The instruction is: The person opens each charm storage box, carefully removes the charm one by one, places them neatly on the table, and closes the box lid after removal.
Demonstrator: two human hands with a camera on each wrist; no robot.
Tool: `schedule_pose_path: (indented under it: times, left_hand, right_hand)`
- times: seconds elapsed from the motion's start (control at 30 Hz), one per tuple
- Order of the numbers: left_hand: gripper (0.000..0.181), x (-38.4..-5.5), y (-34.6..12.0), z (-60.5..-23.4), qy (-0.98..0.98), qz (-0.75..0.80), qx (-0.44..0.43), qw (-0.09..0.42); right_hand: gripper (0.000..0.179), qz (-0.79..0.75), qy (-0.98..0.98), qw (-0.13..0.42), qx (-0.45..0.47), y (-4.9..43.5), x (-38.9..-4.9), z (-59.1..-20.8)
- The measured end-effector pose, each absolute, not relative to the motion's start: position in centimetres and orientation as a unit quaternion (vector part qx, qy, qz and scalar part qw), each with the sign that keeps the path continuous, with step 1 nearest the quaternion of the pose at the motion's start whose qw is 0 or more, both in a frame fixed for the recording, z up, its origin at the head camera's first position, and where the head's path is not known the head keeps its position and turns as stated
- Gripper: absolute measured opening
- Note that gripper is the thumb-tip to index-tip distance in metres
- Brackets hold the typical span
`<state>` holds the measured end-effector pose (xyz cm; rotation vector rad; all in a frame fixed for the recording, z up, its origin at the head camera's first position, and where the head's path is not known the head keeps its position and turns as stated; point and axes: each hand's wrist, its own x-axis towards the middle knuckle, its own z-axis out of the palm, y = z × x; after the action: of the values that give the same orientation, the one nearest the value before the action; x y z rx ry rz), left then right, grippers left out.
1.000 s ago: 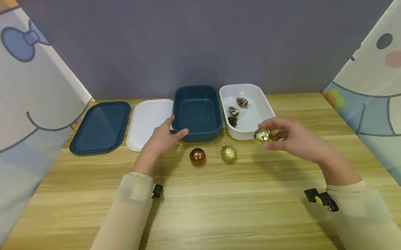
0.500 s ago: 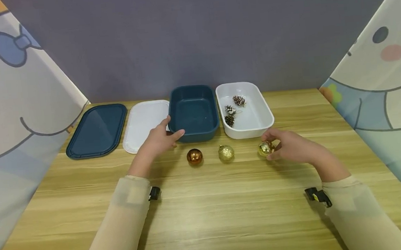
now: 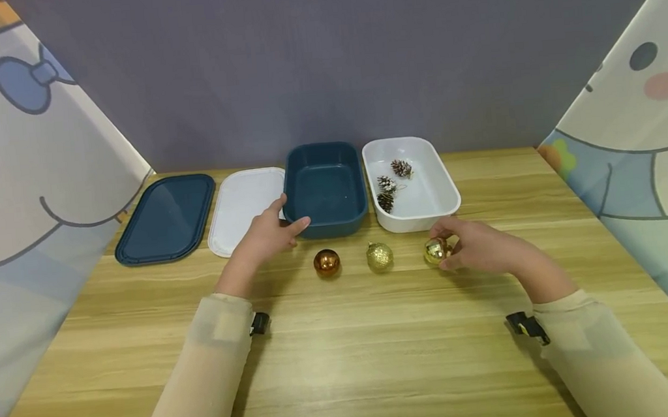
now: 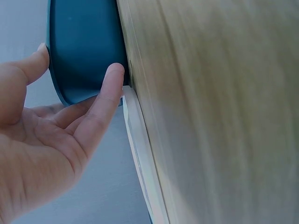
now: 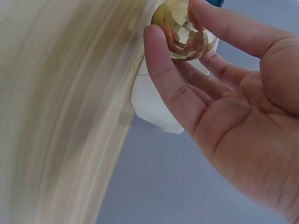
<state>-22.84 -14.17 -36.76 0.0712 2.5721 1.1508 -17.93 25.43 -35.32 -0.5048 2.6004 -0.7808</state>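
The hands are well apart. The left hand (image 3: 267,235), fingers spread, touches the blue box (image 3: 335,228); the right hand (image 3: 484,246) pinches a gold ball (image 3: 434,251), forearm angled inward.

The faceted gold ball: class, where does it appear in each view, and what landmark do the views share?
Head: faceted gold ball right of centre, in the right hand.
Left wrist: not in it.
Right wrist: top edge, right of centre.
Shared landmark: the wooden tabletop.

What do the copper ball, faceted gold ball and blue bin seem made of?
Copper ball: perhaps coated plastic or glass; glossy, with bright highlights.
Faceted gold ball: likely coated plastic; mirror-like, broken reflections.
Blue bin: probably moulded plastic; satin, even colour, rounded corners.
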Motion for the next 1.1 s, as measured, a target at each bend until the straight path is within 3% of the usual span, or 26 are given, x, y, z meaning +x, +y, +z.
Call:
schedule_pose_path:
  times: [1.1]
  left_hand:
    - [0.093,-22.5,-13.9,-36.6,0.899,0.407,0.019,0.158]
  right_hand:
    - [0.076,-0.268,0.926,0.219,-0.151,26.2,-18.2,-34.8]
